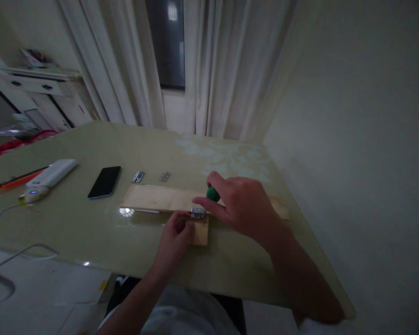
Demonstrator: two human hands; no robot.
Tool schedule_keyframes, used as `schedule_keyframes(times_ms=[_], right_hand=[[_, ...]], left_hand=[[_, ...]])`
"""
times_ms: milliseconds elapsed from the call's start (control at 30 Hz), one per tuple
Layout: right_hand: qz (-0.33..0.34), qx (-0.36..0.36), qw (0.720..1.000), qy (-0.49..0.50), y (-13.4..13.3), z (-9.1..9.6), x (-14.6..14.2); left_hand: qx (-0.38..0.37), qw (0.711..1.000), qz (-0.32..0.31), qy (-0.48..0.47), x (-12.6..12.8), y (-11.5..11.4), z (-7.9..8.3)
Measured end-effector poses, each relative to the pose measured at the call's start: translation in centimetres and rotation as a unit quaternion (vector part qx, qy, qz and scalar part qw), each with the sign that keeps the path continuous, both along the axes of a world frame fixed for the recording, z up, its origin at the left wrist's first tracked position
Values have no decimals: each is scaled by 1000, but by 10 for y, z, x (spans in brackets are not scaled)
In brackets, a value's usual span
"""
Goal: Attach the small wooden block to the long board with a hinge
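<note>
A long wooden board [160, 197] lies across the table, with a small wooden block [200, 232] butted against its near edge. A metal hinge [198, 213] sits on the joint between them. My right hand [242, 207] is closed around a green-handled screwdriver [212, 193], held upright over the hinge. My left hand [174, 235] pinches the small block at its left side, fingers curled beside the hinge.
Two spare hinges [138, 177] [165, 176] lie beyond the board. A black phone [104, 182], a white power strip [50, 176] with a cable, and an orange-handled tool [12, 181] lie at the left. Curtains and a wall stand behind the greenish table [91, 223].
</note>
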State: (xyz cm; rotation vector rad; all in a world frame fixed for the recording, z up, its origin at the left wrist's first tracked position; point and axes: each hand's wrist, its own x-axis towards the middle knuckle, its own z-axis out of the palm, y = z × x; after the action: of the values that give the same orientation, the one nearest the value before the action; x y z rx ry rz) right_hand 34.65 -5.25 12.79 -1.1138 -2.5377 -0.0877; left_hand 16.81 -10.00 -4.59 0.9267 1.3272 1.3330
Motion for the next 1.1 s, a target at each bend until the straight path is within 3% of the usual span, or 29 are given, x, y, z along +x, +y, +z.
schedule_keyframes(times_ms=[67, 167, 200, 333, 500, 667, 833, 1100], right_hand=[[29, -2, 1000, 4, 1, -1, 0], [135, -27, 990, 24, 0, 0, 1], [137, -28, 990, 26, -1, 0, 2], [24, 2, 1000, 17, 0, 1, 2], [126, -25, 991, 39, 1, 1, 2], [25, -8, 999, 22, 2, -2, 1], [82, -15, 996, 33, 6, -3, 2], [94, -33, 994, 38, 2, 1, 1]], left_hand=[[-9, 1000, -5, -11, -1, 0, 1], [-4, 1000, -6, -21, 0, -1, 2], [3, 1000, -3, -19, 0, -1, 2], [26, 1000, 13, -5, 1, 0, 1], [37, 999, 5, 23, 0, 0, -1], [40, 999, 6, 22, 1, 0, -3], [29, 998, 5, 51, -1, -2, -6], [45, 997, 17, 66, 2, -6, 0]])
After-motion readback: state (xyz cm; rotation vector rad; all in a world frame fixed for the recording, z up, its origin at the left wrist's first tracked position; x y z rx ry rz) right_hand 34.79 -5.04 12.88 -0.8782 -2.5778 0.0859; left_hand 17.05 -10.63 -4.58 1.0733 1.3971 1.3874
